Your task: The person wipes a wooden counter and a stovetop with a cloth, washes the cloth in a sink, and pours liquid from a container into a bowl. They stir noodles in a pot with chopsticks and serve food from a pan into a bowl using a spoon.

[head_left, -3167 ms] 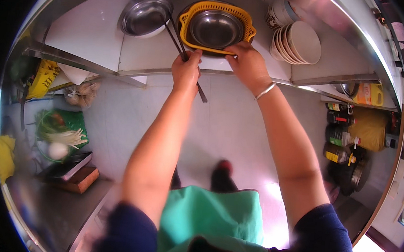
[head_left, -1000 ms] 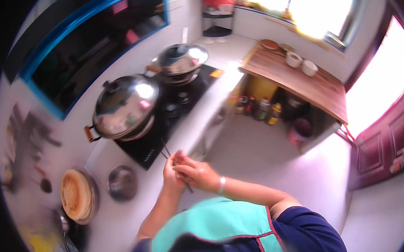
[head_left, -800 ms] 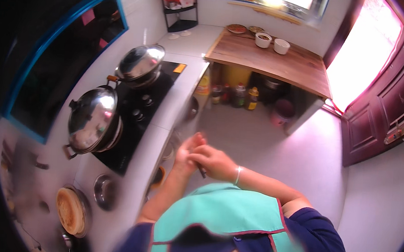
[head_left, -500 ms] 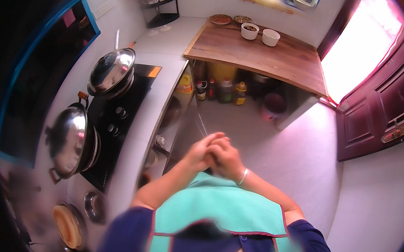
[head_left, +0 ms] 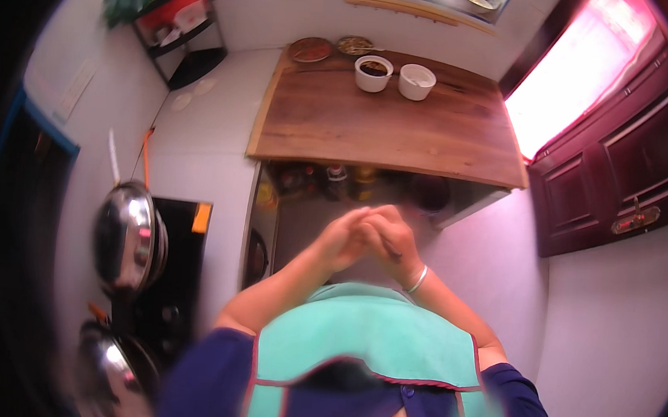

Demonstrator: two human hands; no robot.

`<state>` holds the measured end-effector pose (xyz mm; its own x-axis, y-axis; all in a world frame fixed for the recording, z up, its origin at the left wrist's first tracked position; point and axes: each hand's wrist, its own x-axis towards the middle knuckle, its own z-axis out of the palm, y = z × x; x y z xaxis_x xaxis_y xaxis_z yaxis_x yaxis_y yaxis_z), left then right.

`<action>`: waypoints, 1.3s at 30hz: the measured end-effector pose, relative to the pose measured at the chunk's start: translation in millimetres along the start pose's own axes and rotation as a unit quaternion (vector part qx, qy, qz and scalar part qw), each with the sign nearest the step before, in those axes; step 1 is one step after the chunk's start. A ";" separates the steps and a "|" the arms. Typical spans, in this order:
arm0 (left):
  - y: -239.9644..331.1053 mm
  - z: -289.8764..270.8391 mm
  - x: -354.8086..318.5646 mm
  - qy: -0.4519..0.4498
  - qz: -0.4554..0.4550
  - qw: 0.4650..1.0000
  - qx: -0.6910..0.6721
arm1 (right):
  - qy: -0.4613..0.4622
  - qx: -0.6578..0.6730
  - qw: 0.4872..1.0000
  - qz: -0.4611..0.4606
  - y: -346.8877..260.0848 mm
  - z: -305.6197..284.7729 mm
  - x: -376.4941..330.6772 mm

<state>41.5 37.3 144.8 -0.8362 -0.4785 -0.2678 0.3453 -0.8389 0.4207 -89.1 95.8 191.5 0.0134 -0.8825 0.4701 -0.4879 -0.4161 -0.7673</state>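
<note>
My left hand (head_left: pixel 341 238) and my right hand (head_left: pixel 396 236) are pressed together in front of the green apron (head_left: pixel 372 327), fingers closed over one another. A thin dark end (head_left: pixel 393 252) pokes out under my right hand; what it belongs to is hidden by the fingers. Ahead stands a brown wooden table (head_left: pixel 355 132). On its far side are a white bowl (head_left: pixel 370 84) of dark liquid and a second white bowl (head_left: pixel 415 92) with something pale in it. Behind them sit a plate (head_left: pixel 310 60) of reddish food and another plate (head_left: pixel 342 49) with a utensil across it.
To the left, two lidded woks (head_left: pixel 123 240) stand on a black stove (head_left: pixel 176 267) beside a pale counter (head_left: pixel 226 139). A black corner shelf (head_left: pixel 196 69) rises past it. Several bottles (head_left: pixel 336 179) are under the table. At the right stands a dark red door (head_left: pixel 580 183).
The view has shifted closer to the table, and the woks now sit lower in it. My hands stay together; two thin pale sticks seen beyond them before no longer show.
</note>
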 end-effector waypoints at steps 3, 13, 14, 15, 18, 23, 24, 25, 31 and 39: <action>23.1 3.6 31.5 -0.014 -0.032 0.999 -0.003 | 0.056 0.071 0.994 0.066 36.1 -8.3 27.2; 139.5 -28.7 145.4 0.100 0.046 0.994 0.013 | 0.190 0.359 0.858 0.316 209.9 -77.4 171.0; 152.5 -38.9 162.6 0.119 0.068 0.990 0.020 | 0.204 0.375 0.828 0.365 228.0 -85.5 187.4; 167.9 -48.6 182.4 0.138 0.090 0.986 0.026 | 0.201 0.409 0.801 0.388 253.1 -91.4 201.7; 213.4 -79.2 250.3 0.200 0.145 0.969 0.019 | 0.201 0.510 0.706 0.448 341.9 -104.4 233.0; 270.5 -114.8 358.9 0.357 0.124 0.922 0.082 | 0.177 0.495 0.670 0.524 409.2 -103.9 289.4; 277.9 -113.5 376.2 0.377 0.104 0.914 0.106 | 0.169 0.498 0.667 0.527 416.2 -104.5 297.9; 282.9 -110.5 390.1 0.396 0.081 0.905 0.130 | 0.162 0.501 0.663 0.533 424.1 -106.3 301.9; 302.9 -93.1 453.4 0.394 0.020 0.892 0.222 | 0.103 0.499 0.678 0.530 468.3 -127.0 318.9; 320.6 -94.7 544.5 0.391 0.062 0.893 0.213 | 0.123 0.463 0.706 0.522 520.1 -169.1 371.8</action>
<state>-262.9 -516.8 51.7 -0.1916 -0.7360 -0.6493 0.0826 -0.6713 0.7365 -485.5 -411.6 40.9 -0.1394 -0.7973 -0.5873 0.6610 0.3667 -0.6547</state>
